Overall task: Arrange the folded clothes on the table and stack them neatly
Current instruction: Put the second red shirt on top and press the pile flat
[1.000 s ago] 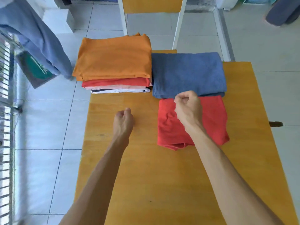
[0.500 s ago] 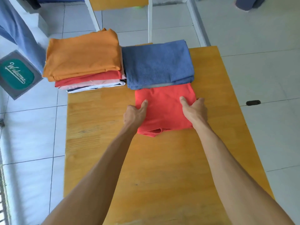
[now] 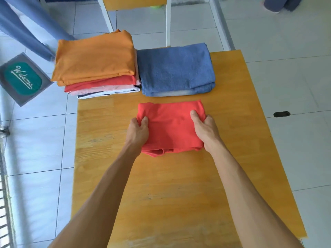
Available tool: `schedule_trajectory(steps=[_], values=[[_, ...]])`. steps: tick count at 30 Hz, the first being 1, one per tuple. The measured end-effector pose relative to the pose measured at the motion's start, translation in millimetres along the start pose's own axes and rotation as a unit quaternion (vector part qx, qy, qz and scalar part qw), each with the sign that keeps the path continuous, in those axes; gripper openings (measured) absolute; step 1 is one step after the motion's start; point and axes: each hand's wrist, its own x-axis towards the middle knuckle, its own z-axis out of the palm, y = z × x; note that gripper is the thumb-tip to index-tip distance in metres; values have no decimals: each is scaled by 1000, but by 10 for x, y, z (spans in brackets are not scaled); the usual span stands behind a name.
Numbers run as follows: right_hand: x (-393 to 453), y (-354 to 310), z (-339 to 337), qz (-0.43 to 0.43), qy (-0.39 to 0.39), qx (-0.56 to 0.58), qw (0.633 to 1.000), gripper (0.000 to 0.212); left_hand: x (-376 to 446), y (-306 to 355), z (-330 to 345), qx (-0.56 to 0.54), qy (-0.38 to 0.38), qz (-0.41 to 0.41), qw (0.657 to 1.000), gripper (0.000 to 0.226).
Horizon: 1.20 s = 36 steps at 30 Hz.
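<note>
left hand [image 3: 138,130] pinches red cloth's [image 3: 171,127] left edge, thumb on top | right hand [image 3: 206,130] pinches its right edge, thumb on top | red cloth mid-table [image 3: 223,158], apart from blue towel [image 3: 175,68] behind it | orange-topped stack [image 3: 95,59] at far-left corner, touching towel

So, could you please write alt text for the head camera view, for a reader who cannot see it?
Two bare hands, left hand and right hand, grip the sides of a folded red garment on a wooden table. Beyond it lie a folded blue towel and, to its left, a stack of clothes topped by an orange piece.
</note>
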Motion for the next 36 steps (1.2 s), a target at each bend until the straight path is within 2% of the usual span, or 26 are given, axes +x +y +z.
schedule_trajectory(steps=[4, 8, 11, 13, 15, 19, 24, 26, 30, 33, 36], values=[[-127, -221, -20, -25, -7, 35, 999, 52, -24, 87, -359, -23, 5, 37, 999, 34], [-299, -650, 26, -91, -26, 49, 994, 73, -55, 294, -820, -51, 25, 93, 994, 42], [-363, -1078, 110, -153, -54, 45, 986, 58, 22, 475, -1213, -59, 49, 127, 989, 42], [-333, -1407, 239, -185, -70, 29, 980, 58, 173, 629, -1485, -75, 59, 146, 985, 44], [-239, -1742, 432, -201, -82, 20, 976, 63, 377, 792, -1741, -94, 70, 147, 982, 47], [-22, -2337, 870, -223, -108, -7, 969, 48, 860, 1034, -2146, -90, 96, 137, 982, 30], [245, -2906, 1321, -233, -132, 7, 963, 43, 1396, 1206, -2482, -118, 127, 104, 979, 26], [338, -2957, 1492, -232, -119, -5, 965, 36, 1576, 1210, -2501, -107, 131, 85, 982, 28], [489, -2650, 1751, -204, -92, -73, 972, 29, 1795, 960, -2232, 14, 127, 45, 991, 46], [542, -2515, 1806, -202, -78, -72, 974, 27, 1890, 812, -2120, 27, 141, 20, 989, 49], [573, -2617, 1799, -207, -79, -38, 974, 33, 1989, 859, -2225, 13, 148, 29, 989, 46]])
